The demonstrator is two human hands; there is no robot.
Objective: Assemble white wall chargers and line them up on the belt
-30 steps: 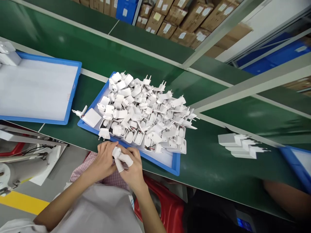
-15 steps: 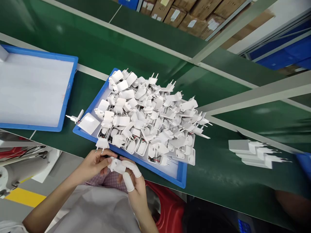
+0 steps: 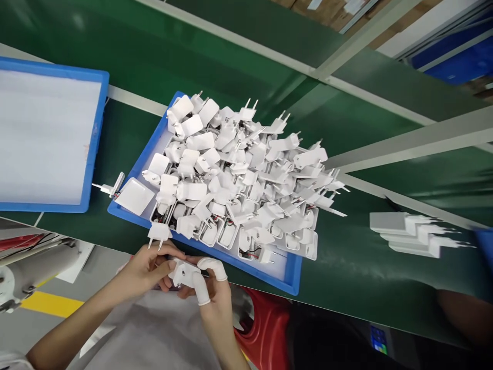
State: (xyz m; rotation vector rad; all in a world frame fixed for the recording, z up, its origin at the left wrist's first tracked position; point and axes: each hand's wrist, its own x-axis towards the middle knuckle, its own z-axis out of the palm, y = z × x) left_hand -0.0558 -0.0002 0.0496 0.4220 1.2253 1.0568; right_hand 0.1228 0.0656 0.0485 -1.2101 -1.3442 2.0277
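Between my two hands, just off the bench's front edge, is a white plug adapter [image 3: 185, 274] with metal pins. My left hand [image 3: 154, 270] grips its left end between thumb and fingers. On the other end, my right hand [image 3: 213, 280] closes with white finger cots on thumb and a finger. Right in front of both hands lies a blue-rimmed tray [image 3: 234, 268] heaped with white two-pin adapters [image 3: 231, 180]. Some of their housings are open and show coloured wires inside. One adapter [image 3: 159, 232] hangs over the tray's near rim, close above my left hand.
To the left, another blue-rimmed tray [image 3: 94, 149] has a white lining. Several white adapters [image 3: 408, 231] lie in a row on the green bench [image 3: 346, 272] at right. A metal frame post [image 3: 416, 139] crosses behind. A red stool [image 3: 265, 324] stands below the bench.
The adapter in my hands has tilted slightly, and my right thumb has moved further over its face. The view has shifted a little; the heap looks the same.
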